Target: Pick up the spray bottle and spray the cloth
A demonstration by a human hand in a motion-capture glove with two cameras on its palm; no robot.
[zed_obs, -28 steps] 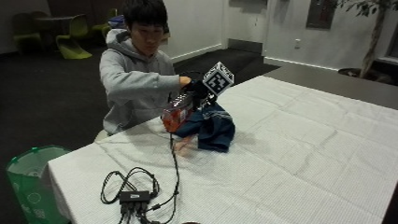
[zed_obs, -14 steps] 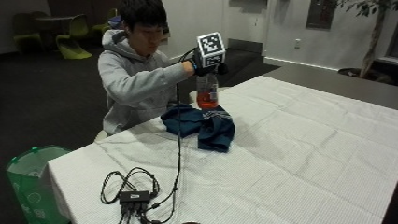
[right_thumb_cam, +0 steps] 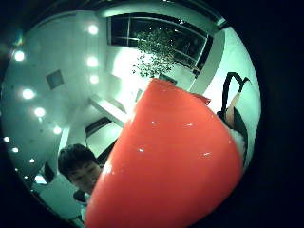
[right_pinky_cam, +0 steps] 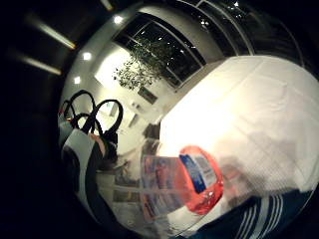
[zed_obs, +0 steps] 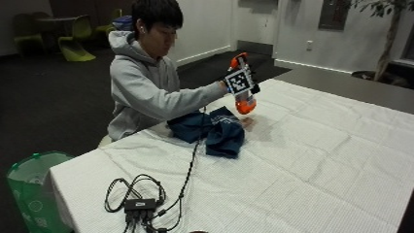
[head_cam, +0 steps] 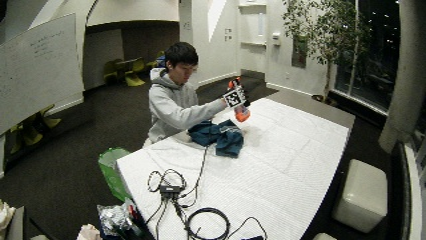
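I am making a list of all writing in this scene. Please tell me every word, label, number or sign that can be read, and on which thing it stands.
No text can be read.
Spray bottle: it has a blue and white label, print too blurred to read.
Whiteboard on the wall: faint handwriting, too small to read.
Blue cloth: a pale mark on it, not readable.

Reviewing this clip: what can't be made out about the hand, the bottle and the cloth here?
- Right hand: fingers hidden behind the marker cube in both outside views.
- Spray bottle: nozzle direction too small to tell; the thumb side palm view shows only its orange body.
- Cloth: wet or dry can't be told.
- Bare hand: behind the cloth, unclear.
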